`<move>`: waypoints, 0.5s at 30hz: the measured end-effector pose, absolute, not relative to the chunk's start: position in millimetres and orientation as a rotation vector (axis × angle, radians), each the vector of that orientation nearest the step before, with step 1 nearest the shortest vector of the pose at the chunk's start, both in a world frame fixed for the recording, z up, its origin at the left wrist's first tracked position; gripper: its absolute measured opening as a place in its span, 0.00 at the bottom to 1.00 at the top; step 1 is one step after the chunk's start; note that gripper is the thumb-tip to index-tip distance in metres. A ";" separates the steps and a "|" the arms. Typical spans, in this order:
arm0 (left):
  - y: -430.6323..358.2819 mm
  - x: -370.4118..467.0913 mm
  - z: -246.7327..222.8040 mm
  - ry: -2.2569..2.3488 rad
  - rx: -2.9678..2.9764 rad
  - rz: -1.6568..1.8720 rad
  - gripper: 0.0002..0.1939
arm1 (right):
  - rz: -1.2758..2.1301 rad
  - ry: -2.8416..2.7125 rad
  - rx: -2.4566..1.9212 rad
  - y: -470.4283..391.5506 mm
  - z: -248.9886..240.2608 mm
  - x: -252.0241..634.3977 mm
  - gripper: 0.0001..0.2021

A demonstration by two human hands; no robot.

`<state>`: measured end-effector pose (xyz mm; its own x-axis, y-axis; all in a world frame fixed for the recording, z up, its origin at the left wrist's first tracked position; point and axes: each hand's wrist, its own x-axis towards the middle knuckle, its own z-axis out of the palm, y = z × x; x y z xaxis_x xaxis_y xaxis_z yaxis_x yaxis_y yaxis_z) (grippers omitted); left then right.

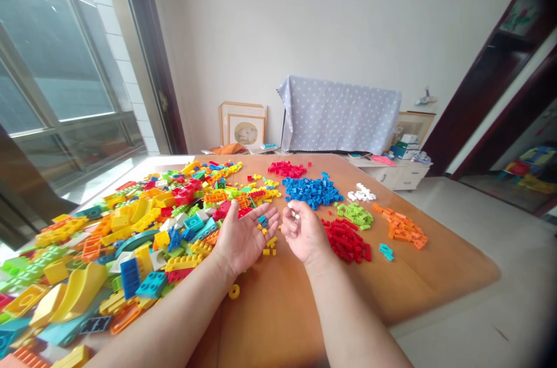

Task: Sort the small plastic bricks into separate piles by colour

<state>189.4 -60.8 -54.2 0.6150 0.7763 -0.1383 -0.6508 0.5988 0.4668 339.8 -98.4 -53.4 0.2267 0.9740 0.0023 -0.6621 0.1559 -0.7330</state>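
"What is covered by the toy bricks?"

"A brown worktop [278, 321], its left side buried under a mixed heap [143, 228] of colored bricks."

"And the hands?"

"Above the worktop, the left hand [246, 237] is held open, palm up, fingers spread; whether the small blue and yellow pieces at its fingers are held cannot be told. The right hand [304, 234] is curled, a small white piece pinched at its fingertips."

"What is sorted by color?"

"A blue pile [311, 191] is seen beyond the right hand, with red [348, 240], orange [402, 226], green and white piles grouped rightward."

"The smallest item?"

"The small white piece [291, 204], gripped near the left fingertips."
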 end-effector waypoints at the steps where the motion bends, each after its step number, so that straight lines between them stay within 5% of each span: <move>1: -61.0 189.3 -53.7 0.342 0.391 0.847 0.38 | 1.306 -0.504 -0.655 -97.4 -52.6 342.7 0.08; 15: -61.9 186.4 -51.5 0.296 0.404 0.854 0.36 | 1.204 -0.784 -0.959 -106.4 -48.4 326.5 0.11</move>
<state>186.4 -61.9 -51.5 0.6237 0.7764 -0.0907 -0.6664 0.5888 0.4574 326.5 -106.4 -48.4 0.2003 0.9797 0.0008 -0.3971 0.0819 -0.9141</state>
